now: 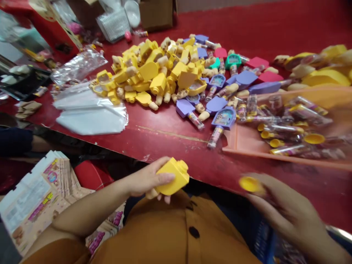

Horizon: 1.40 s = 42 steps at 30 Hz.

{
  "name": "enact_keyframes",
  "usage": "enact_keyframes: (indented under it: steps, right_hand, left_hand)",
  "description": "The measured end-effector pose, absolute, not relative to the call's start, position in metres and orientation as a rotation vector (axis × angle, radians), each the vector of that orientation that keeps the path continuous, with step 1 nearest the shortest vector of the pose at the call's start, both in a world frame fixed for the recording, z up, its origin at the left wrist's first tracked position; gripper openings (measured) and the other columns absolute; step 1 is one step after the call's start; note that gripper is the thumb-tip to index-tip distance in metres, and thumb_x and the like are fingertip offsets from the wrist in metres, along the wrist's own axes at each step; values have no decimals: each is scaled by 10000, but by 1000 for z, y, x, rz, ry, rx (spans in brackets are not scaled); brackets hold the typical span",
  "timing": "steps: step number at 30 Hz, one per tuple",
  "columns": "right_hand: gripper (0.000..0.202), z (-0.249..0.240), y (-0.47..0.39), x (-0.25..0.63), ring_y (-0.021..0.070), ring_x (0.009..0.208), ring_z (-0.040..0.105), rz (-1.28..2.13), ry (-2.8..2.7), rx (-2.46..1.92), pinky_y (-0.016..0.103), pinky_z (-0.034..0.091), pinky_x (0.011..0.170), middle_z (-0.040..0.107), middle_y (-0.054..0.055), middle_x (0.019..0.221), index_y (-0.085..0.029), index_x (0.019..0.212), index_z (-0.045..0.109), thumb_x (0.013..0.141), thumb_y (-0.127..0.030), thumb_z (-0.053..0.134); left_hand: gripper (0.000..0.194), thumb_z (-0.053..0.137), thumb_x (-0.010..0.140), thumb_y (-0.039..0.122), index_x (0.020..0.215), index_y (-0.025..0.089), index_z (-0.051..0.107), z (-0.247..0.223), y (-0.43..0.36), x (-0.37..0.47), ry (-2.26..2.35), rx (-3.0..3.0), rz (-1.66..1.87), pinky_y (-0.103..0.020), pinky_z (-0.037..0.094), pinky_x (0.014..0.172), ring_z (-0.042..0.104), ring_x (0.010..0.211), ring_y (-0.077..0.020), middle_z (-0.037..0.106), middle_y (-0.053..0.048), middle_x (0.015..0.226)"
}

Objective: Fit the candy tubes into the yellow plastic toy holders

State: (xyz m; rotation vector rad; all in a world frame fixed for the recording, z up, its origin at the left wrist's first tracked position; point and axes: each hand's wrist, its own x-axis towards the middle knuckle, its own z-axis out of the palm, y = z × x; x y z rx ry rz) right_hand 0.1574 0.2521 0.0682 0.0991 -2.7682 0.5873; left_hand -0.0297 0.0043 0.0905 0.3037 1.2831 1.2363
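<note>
My left hand is closed round a yellow plastic toy piece in front of my body, its stepped, stub-like end facing up and away. A beige knob shows below my fingers. At the right, my right hand is blurred and pinches a small tube with a round yellow end; my fingers hide most of the tube. Beyond it, an orange tray holds several clear tubes with yellow ends and printed wrapping. The two held things are apart.
On the red table lies a heap of yellow toy pieces, with purple pieces fitted with tubes beside it. Clear plastic bags lie at the left. Printed cardboard sheets stand below the table edge, near my left arm.
</note>
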Motion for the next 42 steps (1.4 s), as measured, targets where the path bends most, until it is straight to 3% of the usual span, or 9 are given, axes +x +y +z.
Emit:
enact_keyframes:
  steps: [3,7,19,24,29,31,35,40,42]
  right_hand:
    - [173,92,232,117,163,659,479,663,-2825,562,286,344,618,551,41,731,-171,1020,498,911,-289,436]
    - [265,96,213,104,151,600,418,702,-2892,892,307,265,636,548,11,662,-152,885,561,938,-336,378]
    - [217,92,182,151,127,535,412,1027,-3000,668,284,269,575,505,4,609,-153,782,535,917,-279,421]
    - [204,87,173,166,107,578,454,1514,-3118,466,256,285,571,527,-1,632,-156,750,533,901,-267,453]
    - [405,77,174,154,82,526,404,2424,-3103,-63,204,273,469,474,-17,591,-148,701,541,883,-492,428]
    - [418,76,179,144,98,555,440,2131,-3209,105,209,299,498,514,-3,629,-150,738,553,891,-508,402]
    - [415,76,180,137,156,564,482,752,-3129,520,271,300,561,538,43,604,-152,743,566,936,-434,330]
    - [362,71,188,135,123,488,511,866,-3176,449,235,331,450,552,8,581,-186,696,527,928,-417,371]
    - [356,74,210,127,119,546,557,727,-3045,407,228,404,482,601,14,650,-203,774,565,935,-435,347]
  left_hand:
    - [562,687,632,509,1026,188,447,80,7,-7,1301,299,1014,-133,341,367,479,478,-50,560,2,796]
    - [459,698,621,467,914,179,493,82,9,1,1337,412,828,-173,399,471,486,574,-78,528,25,752]
    - [374,595,706,551,828,200,556,85,0,35,1668,936,569,-220,367,547,552,640,-134,601,10,738]
    - [351,576,729,540,878,223,578,81,-5,50,1691,1022,459,-228,304,455,573,588,-160,613,-1,692]
    - [427,547,728,608,889,215,590,78,-4,45,1891,1234,307,-245,268,421,583,555,-198,609,-19,634]
    - [415,555,739,583,918,210,582,79,-2,35,1950,1321,288,-244,316,444,605,594,-199,635,-20,691]
    - [314,567,782,468,955,207,565,79,-1,19,2032,1525,291,-247,412,521,630,655,-183,658,-12,777]
    - [297,496,826,476,875,191,567,64,5,20,2191,1845,370,-247,415,461,601,552,-150,640,3,699]
    - [326,455,857,470,973,179,546,59,12,5,2340,1973,582,-250,479,568,627,695,-152,655,-26,851]
